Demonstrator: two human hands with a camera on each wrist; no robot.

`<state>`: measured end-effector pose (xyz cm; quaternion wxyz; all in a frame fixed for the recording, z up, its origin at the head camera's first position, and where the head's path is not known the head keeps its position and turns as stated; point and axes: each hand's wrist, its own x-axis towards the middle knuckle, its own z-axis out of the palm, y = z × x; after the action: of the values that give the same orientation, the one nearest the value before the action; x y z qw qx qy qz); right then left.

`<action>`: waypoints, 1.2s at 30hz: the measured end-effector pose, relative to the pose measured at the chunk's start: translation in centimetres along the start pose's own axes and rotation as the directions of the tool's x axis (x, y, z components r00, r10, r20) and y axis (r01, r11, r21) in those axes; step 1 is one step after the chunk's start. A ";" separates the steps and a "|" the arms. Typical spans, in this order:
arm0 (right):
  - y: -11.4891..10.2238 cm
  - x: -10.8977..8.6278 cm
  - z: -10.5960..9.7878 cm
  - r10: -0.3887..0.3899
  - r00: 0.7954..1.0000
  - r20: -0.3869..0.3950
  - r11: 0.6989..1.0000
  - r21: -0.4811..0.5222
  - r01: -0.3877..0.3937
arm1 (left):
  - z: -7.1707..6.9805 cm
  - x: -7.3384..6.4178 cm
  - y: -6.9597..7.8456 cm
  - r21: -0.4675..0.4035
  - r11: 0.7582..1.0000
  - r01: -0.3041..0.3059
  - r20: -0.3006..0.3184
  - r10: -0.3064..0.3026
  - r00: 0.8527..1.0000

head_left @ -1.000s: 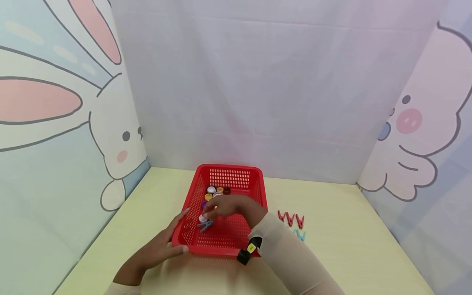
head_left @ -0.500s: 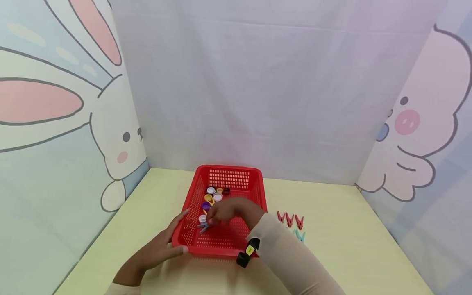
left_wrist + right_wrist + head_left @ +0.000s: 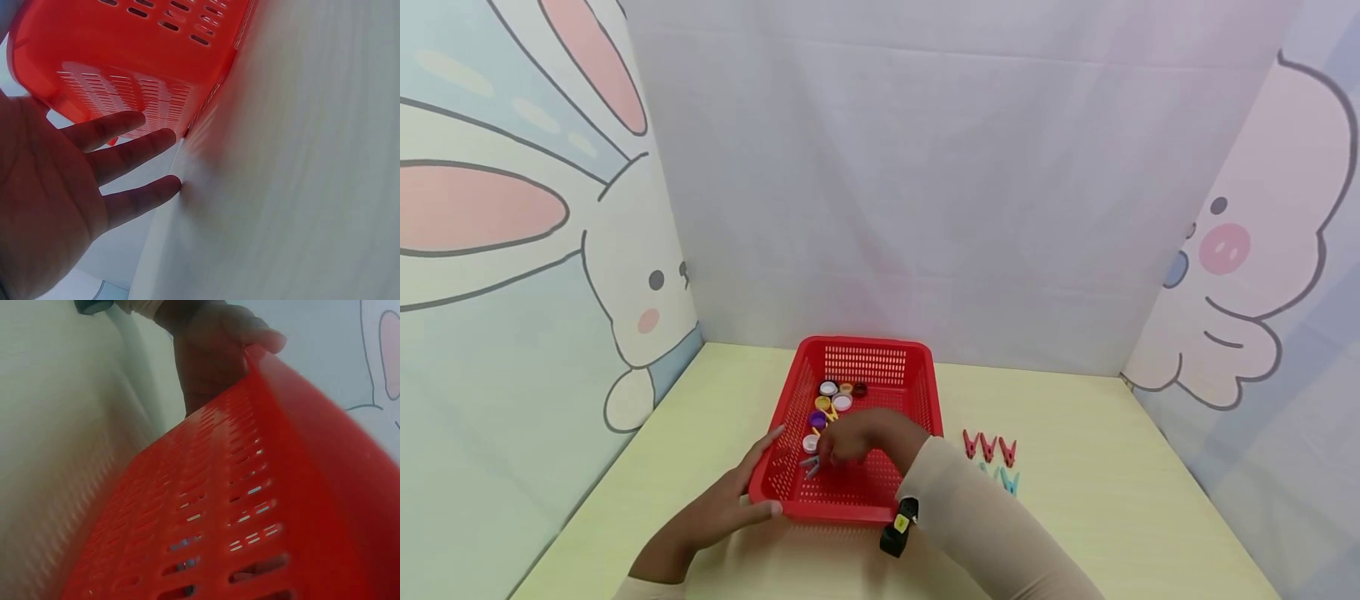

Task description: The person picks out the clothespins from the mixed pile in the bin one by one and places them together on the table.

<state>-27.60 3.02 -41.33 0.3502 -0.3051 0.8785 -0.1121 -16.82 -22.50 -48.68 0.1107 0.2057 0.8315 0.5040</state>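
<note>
Right hand (image 3: 850,437) has moved to the gray clip (image 3: 811,464), near the basket's (image 3: 838,511) near-left corner.
Curled fingers cover the clip's end; whether they pinch it, I cannot tell. Caps (image 3: 817,420) and yellow clips (image 3: 832,413) lie beyond, toward the far-left corner. Left hand (image 3: 722,504), fingers spread, touches the rim.

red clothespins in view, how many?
3, side by side on the table, right of the basket: left one, middle one, right one. The right sleeve may hide more.

Plain backdrop (image 3: 917,183) and cartoon-printed side panels (image 3: 527,358) enclose a table (image 3: 1090,475), booth-like.
</note>
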 end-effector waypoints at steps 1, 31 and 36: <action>-0.1 0.0 0.0 0.007 1.000 -0.002 1.000 -0.007 -0.007 | 0.0 0.0 0.0 0.004 1.000 -0.007 0.001 0.007 1.000; -0.8 -0.4 0.3 0.050 0.999 0.006 0.989 -0.137 -0.049 | 0.0 0.3 -0.7 0.003 1.000 0.000 0.002 0.000 1.000; -1.2 -0.5 0.1 0.005 0.999 0.032 0.992 -0.129 -0.001 | 0.0 0.4 -0.7 -0.005 1.000 0.006 0.004 -0.006 1.000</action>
<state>-26.69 2.39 -40.63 0.3442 -0.3276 0.8785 -0.0496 -17.31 -22.60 -49.29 0.1143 0.2038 0.8307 0.5054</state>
